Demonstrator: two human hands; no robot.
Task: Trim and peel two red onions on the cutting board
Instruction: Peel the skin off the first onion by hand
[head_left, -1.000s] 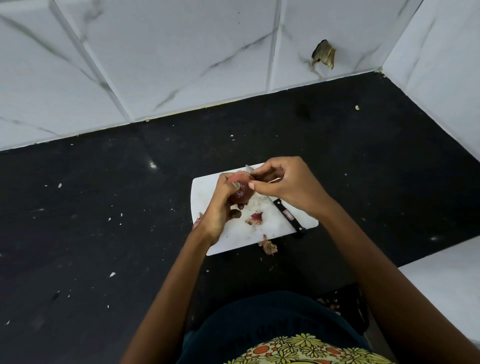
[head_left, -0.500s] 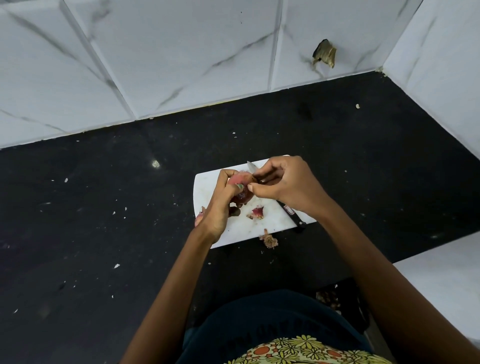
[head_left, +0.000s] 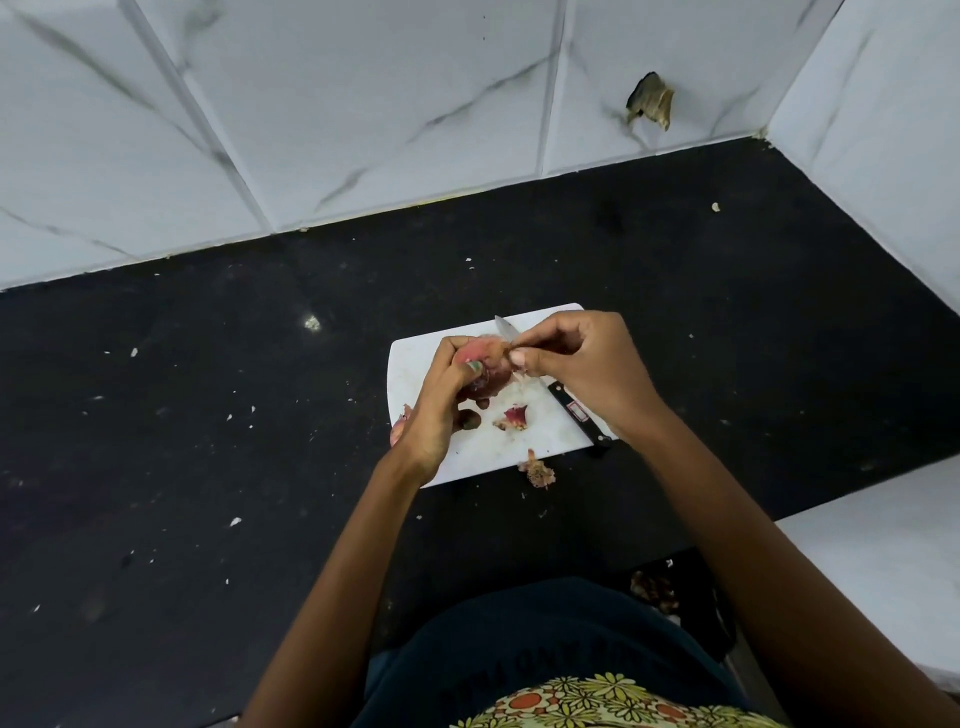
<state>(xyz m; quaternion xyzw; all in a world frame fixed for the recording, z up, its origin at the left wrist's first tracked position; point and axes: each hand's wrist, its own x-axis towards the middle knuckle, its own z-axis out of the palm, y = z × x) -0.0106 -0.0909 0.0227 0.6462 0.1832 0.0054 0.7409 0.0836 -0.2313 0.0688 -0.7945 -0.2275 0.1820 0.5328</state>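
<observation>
My left hand (head_left: 439, 410) grips a red onion (head_left: 480, 361) just above the white cutting board (head_left: 415, 358). My right hand (head_left: 576, 366) pinches a strip of the onion's skin (head_left: 514, 358) at its right side. A black-handled knife (head_left: 574, 410) lies on the board under my right hand, its blade tip (head_left: 503, 327) showing beyond the onion. A cut onion end (head_left: 514, 418) lies on the board. A second reddish piece (head_left: 399, 428) peeks out at the board's left edge behind my left wrist; what it is stays unclear.
A root trimming (head_left: 537, 470) lies on the black counter (head_left: 208, 415) at the board's near edge. White crumbs dot the counter. Marble-tiled walls (head_left: 363, 104) rise at the back and right. A dark bag (head_left: 670, 597) with scraps hangs below the counter edge.
Both hands and the onion sit slightly farther up the board than a second ago. My right hand's fingers have drawn the skin a little away from the onion.
</observation>
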